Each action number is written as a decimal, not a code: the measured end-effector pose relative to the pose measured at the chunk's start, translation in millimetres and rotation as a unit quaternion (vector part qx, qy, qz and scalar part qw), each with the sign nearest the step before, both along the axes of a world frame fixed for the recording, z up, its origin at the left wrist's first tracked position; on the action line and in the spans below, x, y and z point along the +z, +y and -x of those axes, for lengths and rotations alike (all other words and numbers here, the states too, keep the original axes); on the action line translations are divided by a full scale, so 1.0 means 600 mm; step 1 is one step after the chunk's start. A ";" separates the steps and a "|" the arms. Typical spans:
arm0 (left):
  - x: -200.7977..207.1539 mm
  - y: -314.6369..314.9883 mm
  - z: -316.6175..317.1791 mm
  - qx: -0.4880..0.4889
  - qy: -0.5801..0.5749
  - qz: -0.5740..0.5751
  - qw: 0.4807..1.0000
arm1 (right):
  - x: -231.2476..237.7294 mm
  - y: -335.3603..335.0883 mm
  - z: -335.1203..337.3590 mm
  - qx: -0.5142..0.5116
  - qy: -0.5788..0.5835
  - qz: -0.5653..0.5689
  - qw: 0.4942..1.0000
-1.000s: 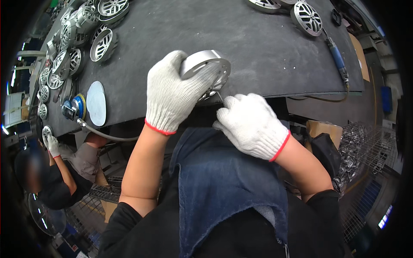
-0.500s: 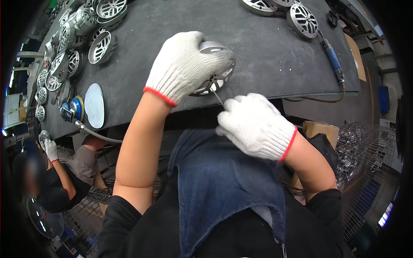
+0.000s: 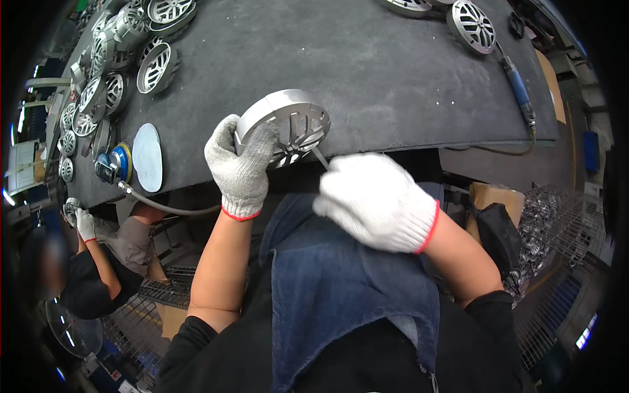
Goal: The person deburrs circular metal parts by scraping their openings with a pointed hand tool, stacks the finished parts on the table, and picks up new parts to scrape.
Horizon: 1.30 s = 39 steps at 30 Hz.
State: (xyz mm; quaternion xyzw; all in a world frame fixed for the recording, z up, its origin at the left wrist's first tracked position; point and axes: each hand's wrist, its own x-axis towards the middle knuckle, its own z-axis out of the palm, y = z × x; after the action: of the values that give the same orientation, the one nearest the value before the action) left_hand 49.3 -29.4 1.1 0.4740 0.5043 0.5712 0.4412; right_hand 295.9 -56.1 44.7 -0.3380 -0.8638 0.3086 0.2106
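gripping metal grille disc (image 3: 288, 124), left fingers (image 3: 252, 147) curled

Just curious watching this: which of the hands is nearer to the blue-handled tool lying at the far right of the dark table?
The right hand. It sits at the table's near edge, below and left of the blue-handled tool. The left hand is farther left, gripping the round metal part.

Center frame: gloved left hand (image 3: 241, 169) grips round metal grille (image 3: 283, 126) at dark surface (image 3: 393, 85) edge; gloved right hand (image 3: 375, 202) holds thin tool (image 3: 320, 157) against it.
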 end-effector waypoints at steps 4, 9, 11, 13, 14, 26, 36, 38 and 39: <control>-0.008 0.000 0.010 -0.008 0.099 -0.020 0.995 | 0.003 -0.006 0.014 0.007 -0.017 -0.005 1.000; -0.041 0.013 0.021 0.026 -0.055 -0.005 0.998 | -0.018 0.012 0.014 -0.031 -0.045 -0.055 0.997; -0.049 0.018 0.024 0.033 -0.042 -0.025 0.998 | 0.013 0.008 0.015 0.011 -0.034 -0.018 0.999; -0.048 0.010 0.016 0.060 -0.072 -0.012 0.996 | 0.004 0.009 0.014 -0.002 -0.061 -0.043 0.997; -0.046 0.006 0.015 0.058 -0.072 -0.011 0.996 | -0.012 0.015 0.014 -0.022 -0.080 -0.054 0.995; -0.046 0.010 0.005 0.097 -0.126 0.003 0.987 | 0.015 -0.003 0.042 -0.014 0.057 0.082 0.995; -0.040 0.008 -0.001 0.092 -0.127 -0.008 0.988 | -0.011 0.023 0.042 -0.015 0.048 0.067 0.997; -0.048 0.009 0.005 0.087 -0.108 0.004 0.990 | 0.014 0.011 0.046 -0.013 0.085 0.068 0.994; -0.039 0.007 -0.005 0.094 -0.112 0.008 0.989 | 0.015 0.012 0.046 -0.010 0.081 0.073 0.994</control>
State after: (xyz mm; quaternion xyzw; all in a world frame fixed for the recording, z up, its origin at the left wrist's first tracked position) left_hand 52.1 -25.1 -22.5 0.3539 0.4991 0.6553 0.4430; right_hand 268.1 -49.0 53.4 -0.3346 -0.8159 0.3947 0.2578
